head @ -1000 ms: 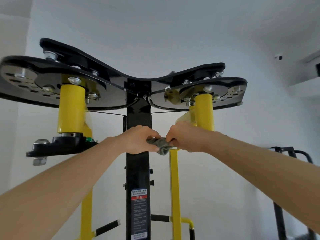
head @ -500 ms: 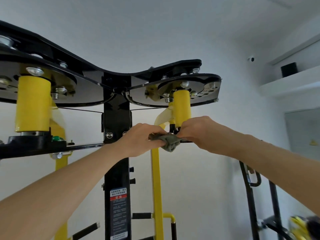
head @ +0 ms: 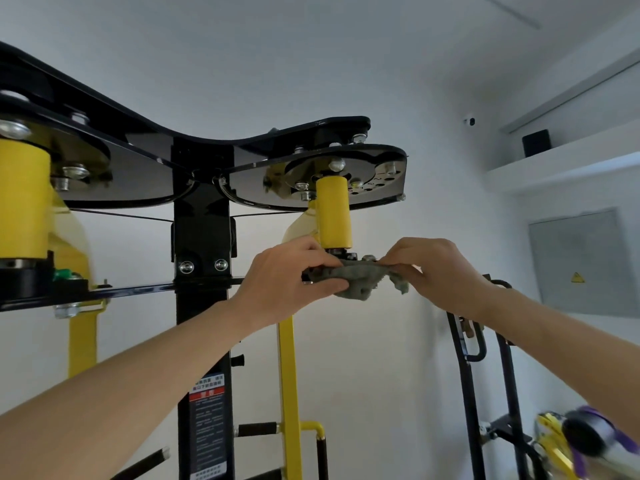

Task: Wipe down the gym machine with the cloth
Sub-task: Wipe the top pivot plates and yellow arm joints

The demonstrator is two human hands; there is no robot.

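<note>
Left hand (head: 287, 275): raised above head height on an outstretched bare forearm, fingers curled over the top and thumb beneath, clamped on the left end of the cloth.

Black-and-yellow steel gym machine (head: 201, 237): the black upright post behind that forearm carries a black printed warning label (head: 207, 427) with a red band. Its writing is too small to read.

Crumpled grey-green fabric cloth (head: 360, 277): stretched between both hands, long axis roughly level and running left to right. It lies against the black bracket at the foot of the upright yellow painted cylinder (head: 334, 213), with a loose fold hanging below.

Right hand (head: 440, 268): also held high, knuckles upward, wrist bent down, fingertips pinching the right end of the cloth.

Grey flat wall panel (head: 581, 265): well to the right, bearing a small yellow triangular hazard sticker (head: 576, 278). The symbol is not legible.
</note>
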